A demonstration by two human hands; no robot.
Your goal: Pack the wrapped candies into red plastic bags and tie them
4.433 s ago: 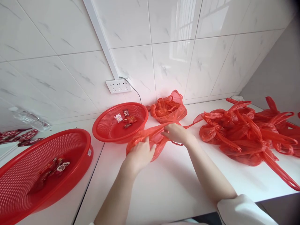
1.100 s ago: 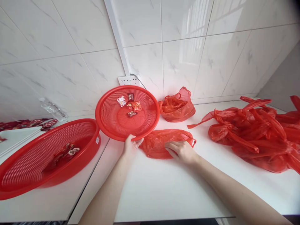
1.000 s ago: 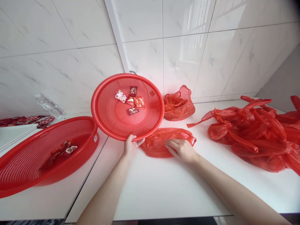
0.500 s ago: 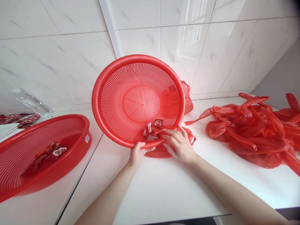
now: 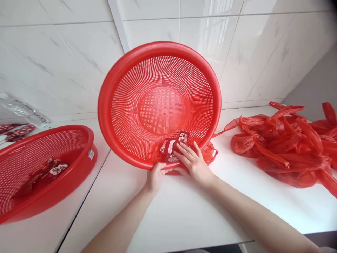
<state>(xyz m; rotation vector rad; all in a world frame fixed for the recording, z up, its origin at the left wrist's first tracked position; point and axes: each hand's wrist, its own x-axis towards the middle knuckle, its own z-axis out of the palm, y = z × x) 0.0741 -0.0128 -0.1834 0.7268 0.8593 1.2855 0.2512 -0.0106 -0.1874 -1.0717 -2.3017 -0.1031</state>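
A round red plastic basket [image 5: 123, 66] with a perforated wall is tilted up so its mouth faces me. Its near rim is gripped by my left hand [image 5: 155, 176], thumb over the edge and fingers beneath. Several small dark-red printed packets [image 5: 167, 147] have gathered inside along the low side. Over them lies my right hand [image 5: 196, 164], fingers stretched out and touching the packets, palm at the rim. Below the basket, a red plastic bag [image 5: 210, 153] is partly hidden by the rim and my hand.
To the left, a second red basket [image 5: 91, 140] holds several packets [image 5: 56, 168]. Beyond it lie a clear plastic bottle [image 5: 28, 112] and dark-red patterned wrappers [image 5: 19, 133]. Several tied red plastic bags [image 5: 292, 147] are heaped on the white table [image 5: 168, 211] at right. A tiled wall [image 5: 152, 31] stands behind.
The basket has tipped further toward me and come closer. My right hand has moved slightly left and down, its fingers now lying over the packets. The left hand keeps its hold.
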